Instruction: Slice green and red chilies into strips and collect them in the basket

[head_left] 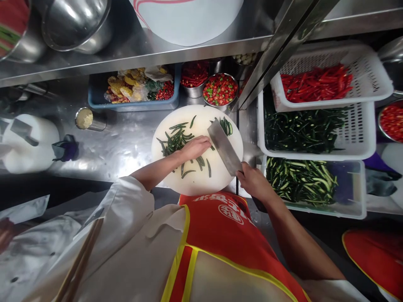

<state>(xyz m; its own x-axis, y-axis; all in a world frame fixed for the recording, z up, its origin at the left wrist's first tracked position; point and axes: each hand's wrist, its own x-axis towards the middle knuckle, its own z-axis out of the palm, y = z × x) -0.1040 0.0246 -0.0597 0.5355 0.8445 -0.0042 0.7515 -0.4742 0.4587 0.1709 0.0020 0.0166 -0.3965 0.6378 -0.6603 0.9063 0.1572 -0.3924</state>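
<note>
Green peppers point(176, 140) on white cutting board point(217, 180), mostly left of left hand point(197, 146), some just below it; small sliced pile point(226, 126) across cleaver point(225, 150). At right, upper basket point(371, 79) holds red peppers point(317, 84), lower basket point(355, 126) dark green peppers point(302, 130), clear tub point(349, 184) green strips point(299, 178). Beyond board, blue bin point(135, 105) with mixed goods point(135, 86). Right hand point(252, 179) closed round cleaver handle. Left hand low over board, palm down, fingers together; whether anything gripped underneath, cannot tell.

Left of the cutting board point(208, 184), the steel counter point(122, 142) afforded passage. Beyond it, a blue tub point(132, 105) and metal bowl point(194, 91) obstructed; rightward, a white basket point(362, 130). Clearance under the shelf point(126, 59) appeared uncertain.
</note>
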